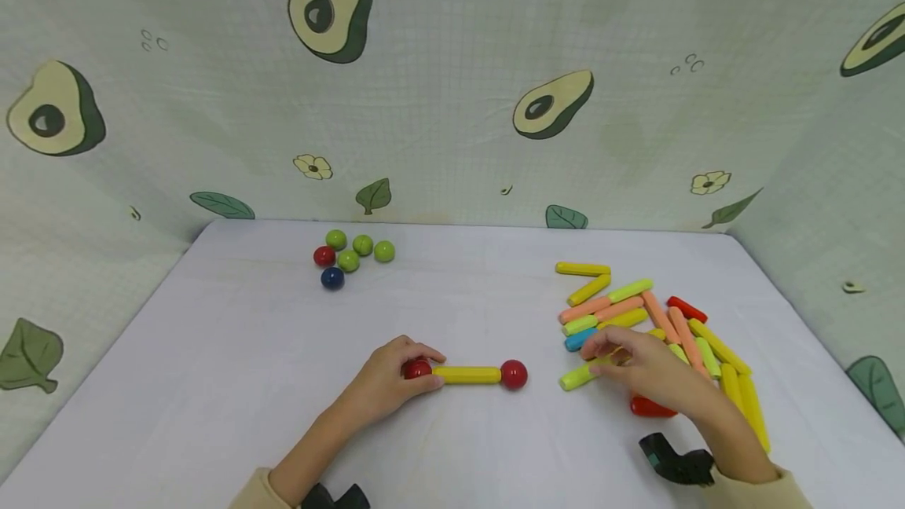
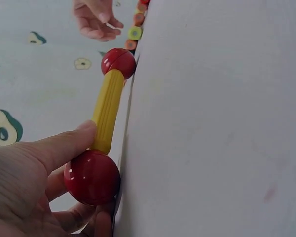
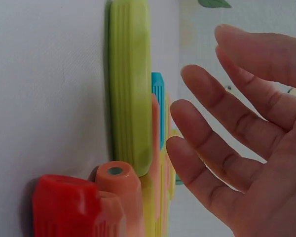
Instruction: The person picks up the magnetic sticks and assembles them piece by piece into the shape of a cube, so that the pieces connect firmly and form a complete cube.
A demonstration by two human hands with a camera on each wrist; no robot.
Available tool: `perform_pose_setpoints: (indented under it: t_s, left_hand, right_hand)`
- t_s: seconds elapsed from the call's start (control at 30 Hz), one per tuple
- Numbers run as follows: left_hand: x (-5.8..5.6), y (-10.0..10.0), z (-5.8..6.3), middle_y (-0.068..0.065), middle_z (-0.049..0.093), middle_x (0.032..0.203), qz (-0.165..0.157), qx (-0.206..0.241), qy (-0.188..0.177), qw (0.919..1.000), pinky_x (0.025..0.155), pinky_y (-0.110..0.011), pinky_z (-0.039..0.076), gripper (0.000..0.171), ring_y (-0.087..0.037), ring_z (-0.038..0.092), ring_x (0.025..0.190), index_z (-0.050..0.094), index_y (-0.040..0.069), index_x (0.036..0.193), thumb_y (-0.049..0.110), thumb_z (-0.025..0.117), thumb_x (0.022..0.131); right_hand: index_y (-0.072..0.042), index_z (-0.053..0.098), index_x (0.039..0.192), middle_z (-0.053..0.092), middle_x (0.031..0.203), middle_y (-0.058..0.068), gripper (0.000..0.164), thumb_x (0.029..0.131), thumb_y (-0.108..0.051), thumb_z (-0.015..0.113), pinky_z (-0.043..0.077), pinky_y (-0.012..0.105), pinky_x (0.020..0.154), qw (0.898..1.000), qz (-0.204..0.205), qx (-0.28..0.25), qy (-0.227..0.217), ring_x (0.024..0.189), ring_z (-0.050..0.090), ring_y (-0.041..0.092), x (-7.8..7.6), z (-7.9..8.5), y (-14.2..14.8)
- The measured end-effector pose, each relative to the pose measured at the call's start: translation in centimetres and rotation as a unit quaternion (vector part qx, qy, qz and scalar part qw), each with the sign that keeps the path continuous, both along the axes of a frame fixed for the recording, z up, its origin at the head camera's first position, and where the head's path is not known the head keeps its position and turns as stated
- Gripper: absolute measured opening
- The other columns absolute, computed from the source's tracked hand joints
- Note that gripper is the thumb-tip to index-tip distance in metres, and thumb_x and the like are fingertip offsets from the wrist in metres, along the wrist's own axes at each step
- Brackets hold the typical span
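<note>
**Left hand [image 1: 392, 379] holding a glossy red ball [image 1: 417, 368], right hand [image 1: 646, 368] loose above coloured ribbed rods [image 1: 687, 342]**

Through the head camera I look down on a white counter [image 1: 247, 383], backed by a pale cloth [image 1: 438, 100] printed with avocados, flowers and leaves.

Starting at the left, towards the far edge, I see a group of small round balls: one red ball [image 1: 324, 256], one dark blue ball [image 1: 332, 278] and four green balls [image 1: 384, 250].

Closer to me is the person's left hand. Its grip is curled around the glossy red ball, thumb on the near side, fingers on the far side. From there a straight, ribbed yellow rod [image 1: 467, 375] runs rightward to a second glossy red ball [image 1: 514, 374]. The rod meets both balls, making a dumbbell shape on the counter.

Further right lie the ribbed rods, in yellow, orange, lime, blue and red. A lime-green rod [image 1: 578, 378] is at their near left, with a blue rod [image 1: 580, 338] just beyond. Above them is the right hand, its grip loosely parted and holding nothing; my right wrist camera shows a gap between fingertips and rods. The hand hides some of them from the head camera. Long yellow rods [image 1: 754, 411] edge the right side.
</note>
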State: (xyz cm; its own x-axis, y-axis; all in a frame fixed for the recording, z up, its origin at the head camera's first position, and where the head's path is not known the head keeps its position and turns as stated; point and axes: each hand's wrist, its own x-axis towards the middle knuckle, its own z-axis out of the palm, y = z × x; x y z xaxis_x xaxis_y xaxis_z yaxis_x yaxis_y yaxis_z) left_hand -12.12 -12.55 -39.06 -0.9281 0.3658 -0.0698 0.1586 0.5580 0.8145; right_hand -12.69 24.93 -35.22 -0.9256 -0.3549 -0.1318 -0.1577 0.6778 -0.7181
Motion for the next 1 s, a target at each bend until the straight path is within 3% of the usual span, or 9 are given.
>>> perform_pose_setpoints:
  t_s: [0.13,0.3,0.53,0.8,1.0]
  left_hand:
    - [-0.2,-0.2,0.1,-0.004,0.063,0.104,-0.007,-0.003,-0.015,0.9999,0.075,-0.024,0.049,0.032,-0.018,0.055,0.093,0.076,0.011,0.118,0.023,0.086,0.091]
    - [-0.5,-0.7,0.0,-0.003,0.065,0.106,-0.024,-0.003,-0.019,0.9995,0.077,-0.023,0.049,0.030,-0.019,0.056,0.096,0.076,0.010,0.116,0.023,0.086,0.090]
    - [-0.8,-1.0,-0.3,-0.003,0.067,0.107,-0.029,0.010,-0.014,0.9994,0.076,-0.023,0.047,0.027,-0.018,0.055,0.095,0.077,0.010,0.113,0.022,0.085,0.090]
    - [-0.6,-1.0,-0.1,-0.003,0.067,0.107,-0.028,0.020,-0.020,0.9992,0.075,-0.023,0.048,0.026,-0.018,0.055,0.095,0.078,0.010,0.112,0.020,0.085,0.090]
    - [-0.6,-1.0,-0.2,-0.002,0.066,0.107,-0.027,0.021,-0.026,0.9991,0.075,-0.023,0.048,0.025,-0.018,0.055,0.096,0.077,0.010,0.112,0.018,0.085,0.090]
  right_hand:
    - [-0.005,0.073,0.113,0.074,0.112,0.002,0.021,0.093,-0.007,0.080,0.054,0.024,0.083,0.999,0.024,0.025,0.017,0.100,0.062,0.022,-0.1,-0.5,0.3]
    - [-0.006,0.074,0.116,0.073,0.114,0.000,0.026,0.091,-0.008,0.082,0.054,0.025,0.083,0.997,0.026,0.065,0.027,0.101,0.061,0.020,-0.2,-1.0,0.6]
    - [-0.010,0.075,0.110,0.065,0.118,0.005,0.022,0.090,-0.006,0.083,0.056,0.043,0.091,0.993,0.020,0.113,0.033,0.110,0.054,0.028,-0.3,-1.5,0.2]
    - [-0.015,0.077,0.104,0.060,0.109,-0.002,0.021,0.088,-0.005,0.083,0.051,0.034,0.083,0.987,0.027,0.144,0.058,0.105,0.049,0.025,-0.2,-1.9,-0.1]
    - [-0.018,0.074,0.101,0.059,0.108,-0.002,0.023,0.087,-0.003,0.084,0.051,0.042,0.086,0.986,0.027,0.153,0.059,0.104,0.049,0.025,-0.2,-1.9,-0.3]
